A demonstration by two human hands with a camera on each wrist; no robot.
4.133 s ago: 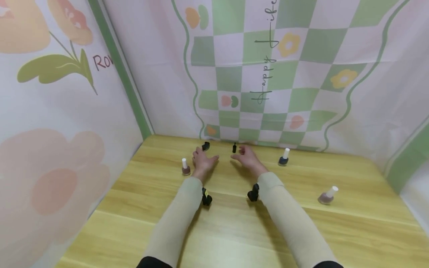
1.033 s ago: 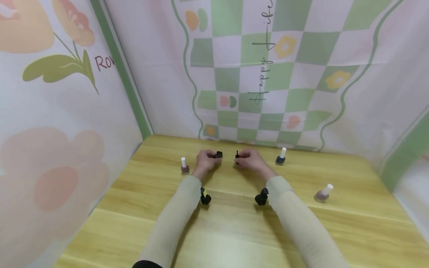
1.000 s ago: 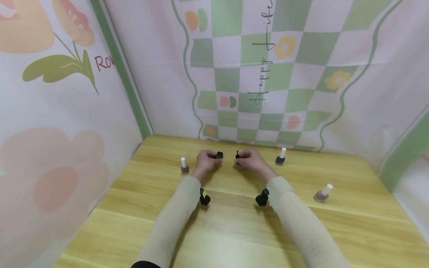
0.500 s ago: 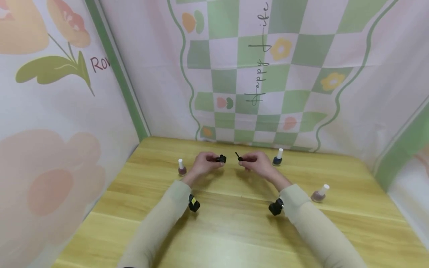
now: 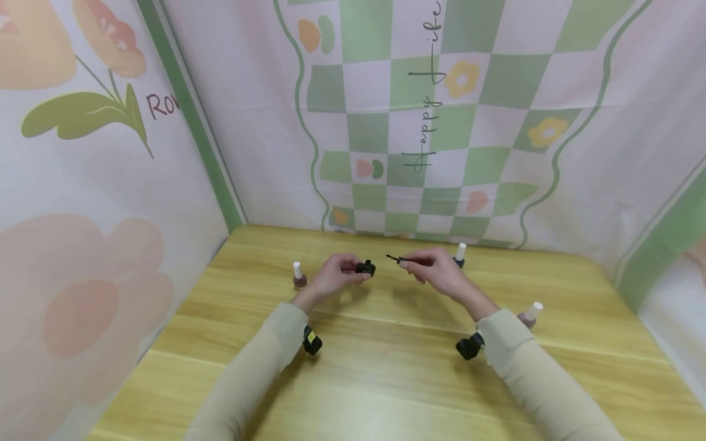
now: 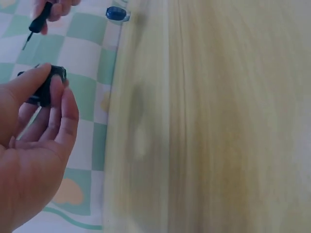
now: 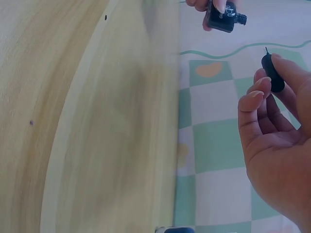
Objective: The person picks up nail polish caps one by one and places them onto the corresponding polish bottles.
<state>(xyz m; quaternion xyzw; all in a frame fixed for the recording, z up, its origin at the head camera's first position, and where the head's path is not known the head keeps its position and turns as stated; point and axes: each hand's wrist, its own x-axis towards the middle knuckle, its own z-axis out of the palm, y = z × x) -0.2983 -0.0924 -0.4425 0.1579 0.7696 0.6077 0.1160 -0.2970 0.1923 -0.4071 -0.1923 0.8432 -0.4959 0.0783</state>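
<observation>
Above the back part of the table, my left hand (image 5: pixel 333 275) holds a small black nail polish bottle (image 5: pixel 366 268) between thumb and fingers. Its neck is uncapped, and white lettering shows on its side in the right wrist view. To the right, my right hand (image 5: pixel 438 271) pinches the black brush cap (image 7: pixel 273 74) between thumb and fingertips. The thin brush points left toward the bottle, with a gap between them. In the left wrist view the same brush cap (image 6: pixel 40 18) slants down above the bottle (image 6: pixel 44 90).
A mauve polish bottle (image 5: pixel 299 280) with a white cap stands left of my left hand. Behind my right hand is a dark blue one (image 5: pixel 459 257), partly hidden. Another mauve bottle (image 5: pixel 527 317) leans by the right sleeve. A patterned curtain (image 5: pixel 408 135) hangs along the table's back edge.
Earlier, the black bottle and brush cap were on the table; both hands have since picked them up. In the last second the brush has swung from upright to pointing left, and the hands rose slightly.
</observation>
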